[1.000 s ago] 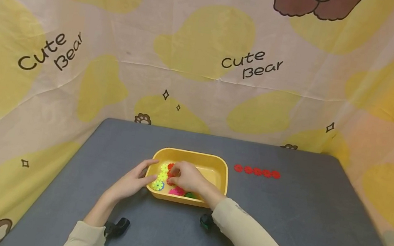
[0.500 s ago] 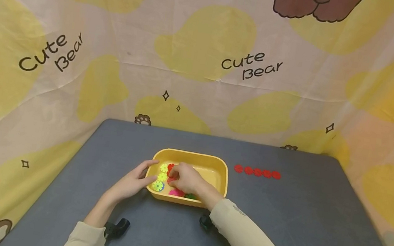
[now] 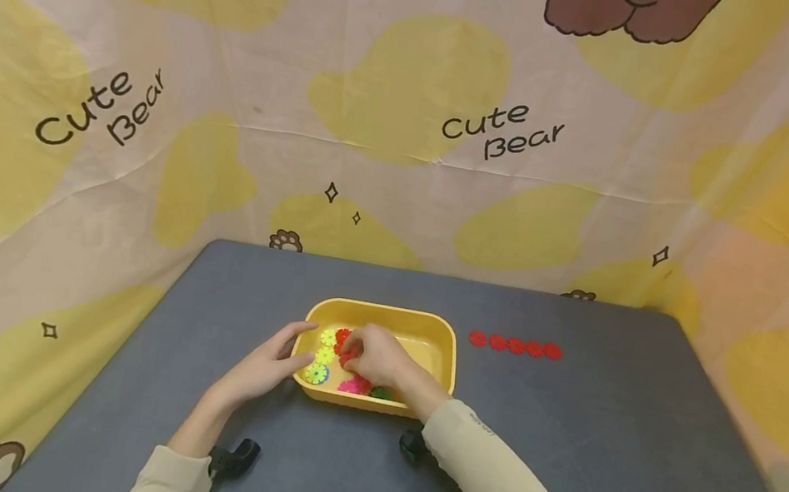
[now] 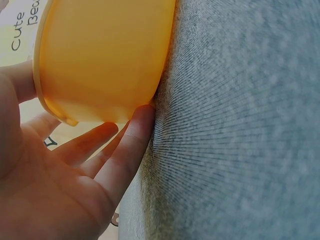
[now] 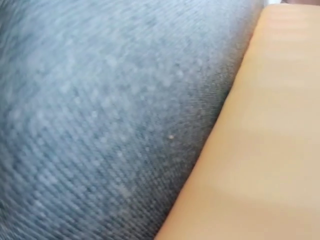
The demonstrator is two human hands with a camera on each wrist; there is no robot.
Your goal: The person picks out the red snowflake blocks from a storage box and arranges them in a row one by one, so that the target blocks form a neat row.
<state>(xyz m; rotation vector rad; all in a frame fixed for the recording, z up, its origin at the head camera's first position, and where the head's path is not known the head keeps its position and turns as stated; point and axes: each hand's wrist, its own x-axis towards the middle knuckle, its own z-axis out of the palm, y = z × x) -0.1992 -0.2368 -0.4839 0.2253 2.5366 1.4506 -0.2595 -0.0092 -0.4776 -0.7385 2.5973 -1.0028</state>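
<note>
The tub [image 3: 423, 347] sits on the table [image 3: 563, 446] before the cloth [image 3: 413, 114], pieces [image 3: 324, 354] in it toward its left end and near side. The left hand [image 3: 266, 362] is at that end, the right hand [image 3: 382, 358] in among the pieces; right of the tub lies a five-piece row [image 3: 516, 345]

Left fingers [image 4: 128, 152] touching yellow tray [image 4: 105, 57], grey textured tabletop [image 4: 240, 125] alongside

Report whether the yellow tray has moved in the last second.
No. In the head view, the yellow tray keeps the same place relative to the far edge of the table.
</note>
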